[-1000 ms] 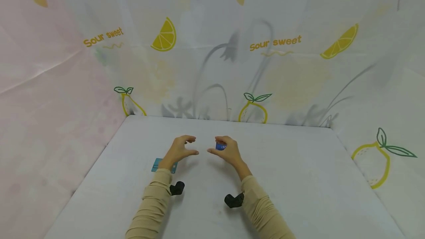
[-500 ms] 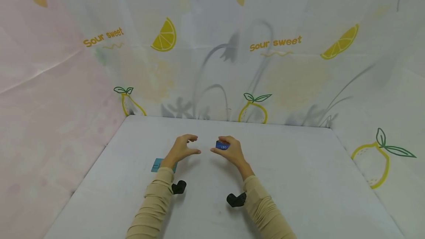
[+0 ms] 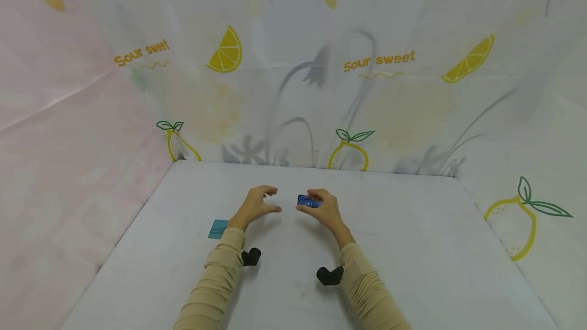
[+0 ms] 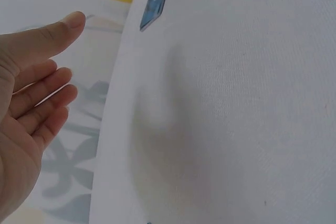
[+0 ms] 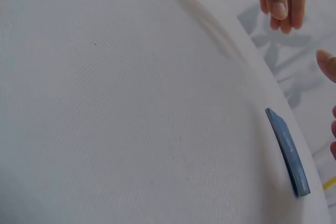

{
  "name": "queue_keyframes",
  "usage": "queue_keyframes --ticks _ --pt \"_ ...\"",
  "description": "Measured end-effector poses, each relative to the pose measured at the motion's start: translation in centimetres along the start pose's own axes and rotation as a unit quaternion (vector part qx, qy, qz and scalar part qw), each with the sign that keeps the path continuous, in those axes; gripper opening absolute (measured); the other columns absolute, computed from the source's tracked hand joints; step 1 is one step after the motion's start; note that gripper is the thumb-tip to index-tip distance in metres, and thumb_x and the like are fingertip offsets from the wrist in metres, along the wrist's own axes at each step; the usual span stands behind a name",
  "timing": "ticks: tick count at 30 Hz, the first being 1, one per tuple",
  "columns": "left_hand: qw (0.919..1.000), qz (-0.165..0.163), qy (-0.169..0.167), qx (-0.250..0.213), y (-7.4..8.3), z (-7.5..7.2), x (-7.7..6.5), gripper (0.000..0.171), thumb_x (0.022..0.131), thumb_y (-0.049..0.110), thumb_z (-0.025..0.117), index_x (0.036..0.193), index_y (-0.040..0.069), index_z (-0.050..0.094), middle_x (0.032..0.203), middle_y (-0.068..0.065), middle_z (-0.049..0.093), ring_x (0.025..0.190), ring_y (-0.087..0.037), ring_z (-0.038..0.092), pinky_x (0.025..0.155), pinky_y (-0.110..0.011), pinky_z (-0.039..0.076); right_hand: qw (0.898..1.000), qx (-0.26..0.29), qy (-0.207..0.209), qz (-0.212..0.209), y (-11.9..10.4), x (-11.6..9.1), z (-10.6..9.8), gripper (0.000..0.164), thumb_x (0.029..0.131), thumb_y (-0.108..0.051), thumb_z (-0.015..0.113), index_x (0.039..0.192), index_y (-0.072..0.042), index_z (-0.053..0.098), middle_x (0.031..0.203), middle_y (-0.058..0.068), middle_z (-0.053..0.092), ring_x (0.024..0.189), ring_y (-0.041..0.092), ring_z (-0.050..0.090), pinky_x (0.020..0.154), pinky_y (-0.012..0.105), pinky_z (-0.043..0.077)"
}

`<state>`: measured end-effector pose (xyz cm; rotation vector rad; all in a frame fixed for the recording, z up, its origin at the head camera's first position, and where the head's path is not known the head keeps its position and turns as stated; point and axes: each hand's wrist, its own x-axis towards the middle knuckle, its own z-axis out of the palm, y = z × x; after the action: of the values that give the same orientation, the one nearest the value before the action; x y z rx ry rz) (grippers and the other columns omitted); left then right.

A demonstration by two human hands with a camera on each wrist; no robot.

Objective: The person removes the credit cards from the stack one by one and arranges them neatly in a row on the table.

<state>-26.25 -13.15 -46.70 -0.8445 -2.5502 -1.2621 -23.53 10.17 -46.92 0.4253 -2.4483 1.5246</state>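
Both grips spread, the blue item framed by the right.
From my head view, the right grip point(image 3: 327, 212) curves thumb-and-fingers apart, the blue item point(image 3: 304, 200) showing through its gap, lying on the surface point(image 3: 412, 238) clear of the fingers; my spread left grip point(image 3: 255, 207) hovers near the teal card point(image 3: 217, 228).

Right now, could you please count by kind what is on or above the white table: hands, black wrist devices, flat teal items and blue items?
Hands: 2, left hand and right hand
Black devices: 2, left device and right device
Flat teal item: 1
Blue item: 1
Total: 6
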Motion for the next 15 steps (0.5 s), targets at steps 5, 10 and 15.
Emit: queue_keyframes --ticks 5,10,15 --pt "0.9991 -0.041 -0.01 0.007 1.3 0.2 0.3 0.053 0.071 0.015 0.082 0.111 -0.012 0.061 0.107 -0.023 0.064 0.098 -0.038 0.059 0.085 -0.048 0.048 1.0 -0.006 0.007 0.003 0.4 -0.1 -0.4 0.052 0.07 -0.014 0.083 0.111 0.009 0.063 0.105 0.021 0.065 0.098 0.037 0.061 0.087 0.047 0.049" --pt "0.9971 -0.07 -0.015 0.027 1.9 0.7 0.6 0.052 0.069 0.009 0.082 0.112 -0.012 0.06 0.109 -0.023 0.064 0.101 -0.037 0.059 0.088 -0.046 0.048 1.0 -0.016 0.01 0.011 0.9 -0.1 -0.7 0.051 0.071 -0.015 0.083 0.111 0.009 0.063 0.105 0.02 0.065 0.097 0.035 0.061 0.087 0.047 0.049" --pt "0.9966 -0.077 -0.024 0.015 2.1 1.1 0.8 0.053 0.069 0.009 0.083 0.112 -0.012 0.06 0.109 -0.023 0.064 0.101 -0.036 0.059 0.089 -0.046 0.048 1.0 -0.011 0.016 0.022 1.4 -0.2 -1.0 0.051 0.071 -0.015 0.083 0.112 0.008 0.063 0.106 0.021 0.065 0.098 0.035 0.061 0.089 0.047 0.048"
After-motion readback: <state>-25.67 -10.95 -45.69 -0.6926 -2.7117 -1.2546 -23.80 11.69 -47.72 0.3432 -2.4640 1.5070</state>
